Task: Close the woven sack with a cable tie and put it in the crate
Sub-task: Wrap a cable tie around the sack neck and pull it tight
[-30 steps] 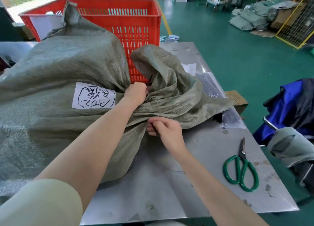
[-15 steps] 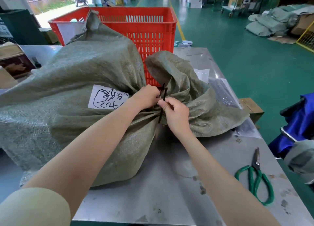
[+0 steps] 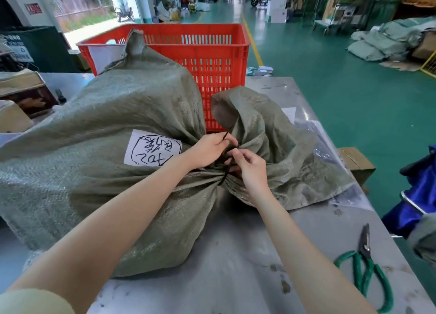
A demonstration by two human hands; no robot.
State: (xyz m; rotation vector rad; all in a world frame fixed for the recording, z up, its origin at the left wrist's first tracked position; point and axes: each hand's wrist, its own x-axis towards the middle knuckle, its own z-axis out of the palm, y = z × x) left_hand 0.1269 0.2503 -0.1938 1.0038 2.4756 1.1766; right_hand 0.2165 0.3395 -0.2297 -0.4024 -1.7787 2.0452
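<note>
A large grey-green woven sack lies on the metal table, with a white handwritten label on its side. Its neck is gathered at the centre, and a thin black cable tie loops around it. My left hand pinches the tie's free end above the neck. My right hand grips the tie on the neck's right side. The loose sack mouth flares to the right. A red slatted plastic crate stands right behind the sack.
Green-handled scissors lie at the table's front right. A clear plastic bag and a cardboard box sit at the right edge. Boxes stand at the left. Blue fabric hangs off the right. More sacks lie on the green floor.
My right hand rose from under the gathered neck to meet my left hand there, and both now hold the cable tie. The view has shifted left and tilted up.
</note>
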